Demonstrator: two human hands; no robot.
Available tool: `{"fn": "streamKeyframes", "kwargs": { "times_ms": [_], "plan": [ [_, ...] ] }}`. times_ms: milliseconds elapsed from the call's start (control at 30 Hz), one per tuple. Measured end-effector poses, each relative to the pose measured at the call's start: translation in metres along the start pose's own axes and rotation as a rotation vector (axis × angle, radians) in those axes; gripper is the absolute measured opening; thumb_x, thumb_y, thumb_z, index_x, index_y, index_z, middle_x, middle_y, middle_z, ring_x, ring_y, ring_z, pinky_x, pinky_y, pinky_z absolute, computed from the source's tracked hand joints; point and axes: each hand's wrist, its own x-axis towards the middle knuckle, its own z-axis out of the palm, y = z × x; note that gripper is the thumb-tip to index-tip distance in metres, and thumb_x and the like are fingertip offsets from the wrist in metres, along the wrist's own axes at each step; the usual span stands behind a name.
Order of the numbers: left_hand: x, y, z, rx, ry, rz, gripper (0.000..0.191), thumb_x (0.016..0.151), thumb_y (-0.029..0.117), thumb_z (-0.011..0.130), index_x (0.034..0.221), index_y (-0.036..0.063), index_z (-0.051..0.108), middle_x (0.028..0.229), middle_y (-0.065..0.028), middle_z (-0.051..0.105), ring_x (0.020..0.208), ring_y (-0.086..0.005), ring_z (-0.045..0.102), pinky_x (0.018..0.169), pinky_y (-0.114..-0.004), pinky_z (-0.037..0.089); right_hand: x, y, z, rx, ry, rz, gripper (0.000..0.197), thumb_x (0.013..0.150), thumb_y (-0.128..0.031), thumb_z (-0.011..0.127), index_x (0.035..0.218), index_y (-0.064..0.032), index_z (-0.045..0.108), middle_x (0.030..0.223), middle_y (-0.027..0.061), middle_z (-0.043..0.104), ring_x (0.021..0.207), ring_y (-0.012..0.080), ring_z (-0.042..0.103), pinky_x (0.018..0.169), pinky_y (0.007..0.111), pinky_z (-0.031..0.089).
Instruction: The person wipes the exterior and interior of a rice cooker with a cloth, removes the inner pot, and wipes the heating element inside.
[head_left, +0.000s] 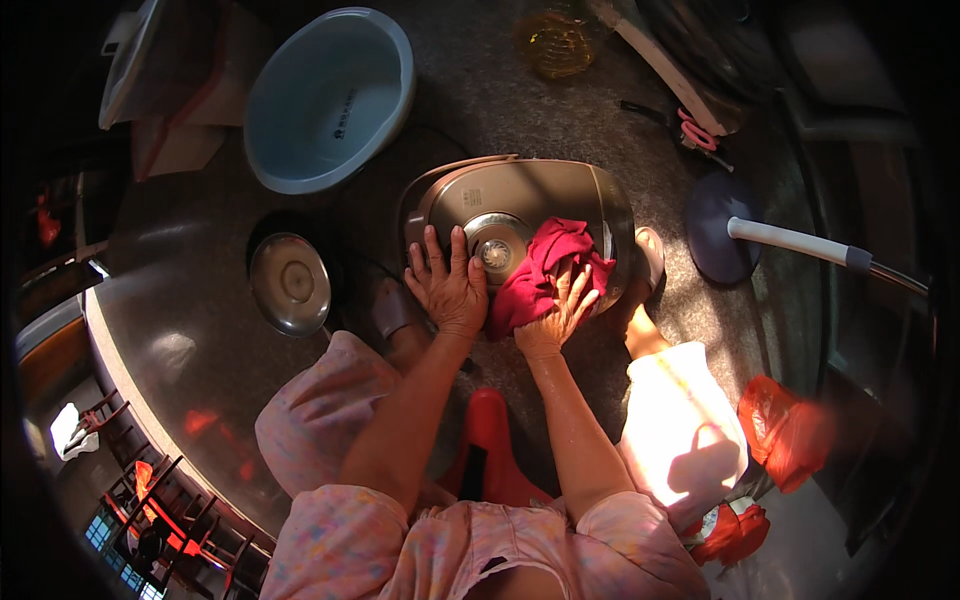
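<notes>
A brown and gold rice cooker (540, 184) lies between the person's feet, its bottom vent or round metal fitting facing up. My left hand (448, 289) rests flat with spread fingers on the cooker's near left part, beside the round fitting. My right hand (559, 311) presses a crumpled dark red cloth (551, 259) against the cooker's right part, fingers spread over the cloth. To the left, a round metal lid or shallow pan (290, 285) stands near a dark round thing that is hard to make out.
A light blue plastic basin (307, 112) is at the upper left, by plastic boxes (180, 142). At right are a dark round base with a white pole (787, 234), pink-handled scissors (697, 133) and red plastic bags (784, 431). A red stool (487, 435) is beneath the person.
</notes>
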Motion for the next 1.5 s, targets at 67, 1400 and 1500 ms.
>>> {"fn": "streamKeyframes", "kwargs": {
  "times_ms": [67,1400,1500],
  "plan": [
    [0.001,-0.003,-0.001,-0.010,0.000,-0.002,0.045,0.088,0.039,0.036,0.129,0.0213,0.042,0.139,-0.0114,0.027,0.122,-0.0382,0.028,0.095,-0.056,0.020,0.045,-0.008,-0.020,-0.132,-0.072,-0.098,0.059,0.075,-0.036,0.050,0.128,-0.0107,0.040,0.141,0.0097,0.021,0.130,0.0393,0.009,0.100,0.060,0.006],
    [-0.004,-0.009,0.007,-0.014,-0.011,-0.007,0.053,0.086,0.037,0.036,0.131,0.0107,0.035,0.140,-0.0102,0.025,0.127,-0.0367,0.022,0.098,-0.056,0.015,0.119,-0.124,0.004,0.151,-0.489,-0.753,0.034,0.069,-0.012,0.056,0.102,-0.0151,0.061,0.111,0.0013,0.056,0.115,0.0260,0.042,0.101,0.046,0.026],
    [-0.002,0.004,0.007,-0.095,0.003,-0.033,0.052,0.086,0.038,0.037,0.131,0.0124,0.036,0.140,-0.0107,0.026,0.126,-0.0373,0.023,0.098,-0.057,0.016,0.141,-0.083,0.002,0.281,-0.244,-0.625,0.034,0.070,-0.002,0.050,0.100,-0.0133,0.061,0.112,0.0016,0.056,0.116,0.0255,0.042,0.101,0.043,0.026]
  ]
}}
